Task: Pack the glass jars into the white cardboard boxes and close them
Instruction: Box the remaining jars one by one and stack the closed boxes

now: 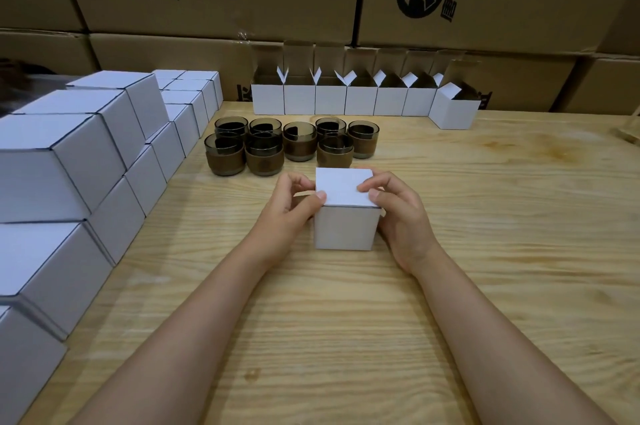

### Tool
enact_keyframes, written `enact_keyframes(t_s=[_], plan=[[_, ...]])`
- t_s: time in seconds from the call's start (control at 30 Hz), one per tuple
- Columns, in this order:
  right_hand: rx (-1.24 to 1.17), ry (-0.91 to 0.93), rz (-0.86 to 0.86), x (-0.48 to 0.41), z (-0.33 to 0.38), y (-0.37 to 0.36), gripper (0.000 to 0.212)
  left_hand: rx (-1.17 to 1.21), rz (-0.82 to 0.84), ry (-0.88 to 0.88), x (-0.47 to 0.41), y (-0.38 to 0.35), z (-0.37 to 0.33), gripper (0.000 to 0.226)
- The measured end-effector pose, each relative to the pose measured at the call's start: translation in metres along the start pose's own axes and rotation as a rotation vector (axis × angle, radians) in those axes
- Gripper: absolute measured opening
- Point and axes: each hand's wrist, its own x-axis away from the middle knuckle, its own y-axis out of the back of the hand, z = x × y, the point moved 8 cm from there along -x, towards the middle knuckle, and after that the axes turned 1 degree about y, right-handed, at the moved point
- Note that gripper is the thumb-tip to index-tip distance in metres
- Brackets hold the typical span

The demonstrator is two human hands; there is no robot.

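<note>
Jars (299, 142) 8, open boxes (330, 100) 7; left hand (294, 206), right hand (398, 213) fingers (372, 184) grip 1 closed box (346, 229).

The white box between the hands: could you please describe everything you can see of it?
The white box is a small, plain cardboard cube, lid folded shut, standing upright on the wooden table in front of the glass jars. The left hand grips its left side, thumb on the lid's edge; the right hand grips its right side, thumb and forefinger on the lid. Its contents are hidden.

Bare forearms (194, 320); nails (322, 195) on fingers (388, 186) seemingly short.
</note>
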Motion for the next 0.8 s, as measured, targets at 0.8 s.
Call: enact_keyframes(t_s=[0.8], plan=[[-0.085, -0.120, 0.316, 0.005, -0.014, -0.035, 0.041, -1.195, -0.302, 0.140, 0.068, -0.002, -0.059, 0.074]])
